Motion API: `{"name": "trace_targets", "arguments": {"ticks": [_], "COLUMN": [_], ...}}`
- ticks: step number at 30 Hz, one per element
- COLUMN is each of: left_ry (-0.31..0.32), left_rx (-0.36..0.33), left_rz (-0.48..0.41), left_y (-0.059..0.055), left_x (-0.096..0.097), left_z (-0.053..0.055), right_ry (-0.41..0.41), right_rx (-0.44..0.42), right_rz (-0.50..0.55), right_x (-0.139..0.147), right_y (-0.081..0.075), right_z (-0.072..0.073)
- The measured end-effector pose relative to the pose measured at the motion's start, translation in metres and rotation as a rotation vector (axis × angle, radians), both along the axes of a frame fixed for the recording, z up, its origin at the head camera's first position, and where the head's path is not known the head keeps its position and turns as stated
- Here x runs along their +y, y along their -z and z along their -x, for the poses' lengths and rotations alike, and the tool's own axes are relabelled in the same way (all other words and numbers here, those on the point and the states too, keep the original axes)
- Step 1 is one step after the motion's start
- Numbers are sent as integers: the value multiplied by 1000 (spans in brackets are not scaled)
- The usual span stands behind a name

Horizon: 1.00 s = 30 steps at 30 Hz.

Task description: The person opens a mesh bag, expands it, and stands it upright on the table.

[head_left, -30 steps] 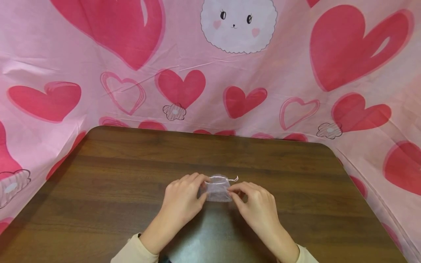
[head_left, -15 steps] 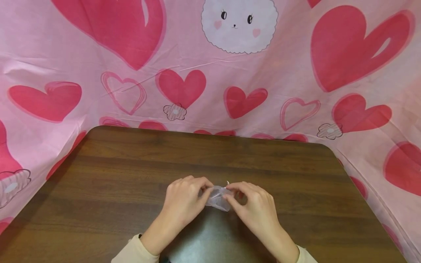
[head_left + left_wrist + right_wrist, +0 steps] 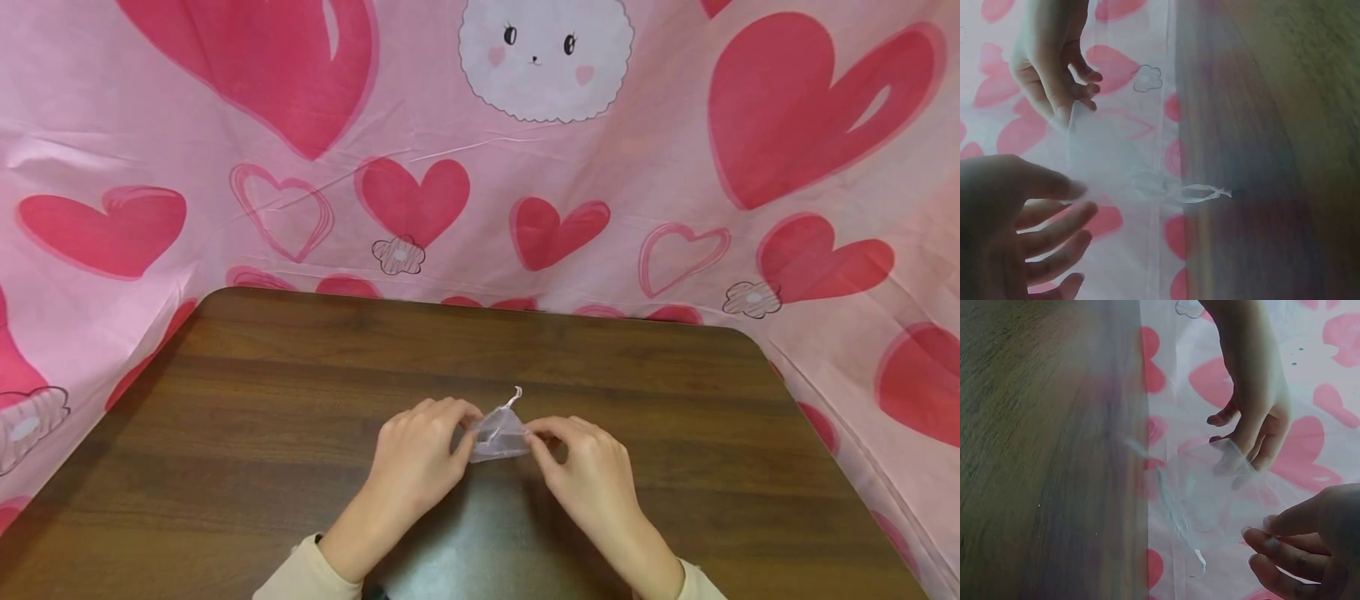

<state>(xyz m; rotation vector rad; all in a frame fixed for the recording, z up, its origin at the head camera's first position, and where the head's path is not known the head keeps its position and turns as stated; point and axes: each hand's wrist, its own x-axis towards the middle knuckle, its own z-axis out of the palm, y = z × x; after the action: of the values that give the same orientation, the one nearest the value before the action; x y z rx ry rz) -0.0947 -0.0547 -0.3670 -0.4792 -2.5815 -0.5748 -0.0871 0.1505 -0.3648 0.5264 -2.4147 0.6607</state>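
Note:
A small sheer white drawstring pouch (image 3: 497,439) is stretched between both hands above the table. My left hand (image 3: 423,442) pinches one corner between thumb and index finger; its other fingers are loosely bent in the left wrist view. The right hand (image 3: 588,458) pinches the opposite corner with thumb and index fingertip. Away from the person, the pouch narrows to a point where its white drawstring (image 3: 1207,192) sticks out in a loop with a knotted end. In the right wrist view the thin fabric (image 3: 1204,487) is see-through, and no contents show in it.
Under the hands lies a dark brown wooden table (image 3: 300,367) with rounded far corners. Pink cloth (image 3: 465,133) printed with red hearts hangs behind the table and along both sides.
The pouch was spread wide with its string pointing right, then folded toward the person with the right hand at its top. Now it is a triangle, its string pointing away.

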Motion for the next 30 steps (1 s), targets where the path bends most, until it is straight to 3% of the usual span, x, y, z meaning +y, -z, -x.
{"name": "trace_targets", "arguments": {"ticks": [3,9,12,18,23,30], "left_ry": [33,67,57,21,-7,-3], "left_rx": [-8,48,71,79,83,107], "left_rz": [20,51,59,27,5,-8], "left_y": [1,0,-1,-3,-3,-2], "left_x": [0,3,3,3,2,0], "left_z": [0,-1,-1,-2,-1,0], "right_ry": [-28,-83,-96,-86,-50,-41], "right_rx": [5,21,29,-38,-16,-31], "right_rz": [-2,-13,-17,-41,-48,-25], "right_x": [0,-2,-1,-2,-1,0], "right_y": [1,2,3,4,4,2], "right_z": [0,-2,-1,-3,-3,-2]}}
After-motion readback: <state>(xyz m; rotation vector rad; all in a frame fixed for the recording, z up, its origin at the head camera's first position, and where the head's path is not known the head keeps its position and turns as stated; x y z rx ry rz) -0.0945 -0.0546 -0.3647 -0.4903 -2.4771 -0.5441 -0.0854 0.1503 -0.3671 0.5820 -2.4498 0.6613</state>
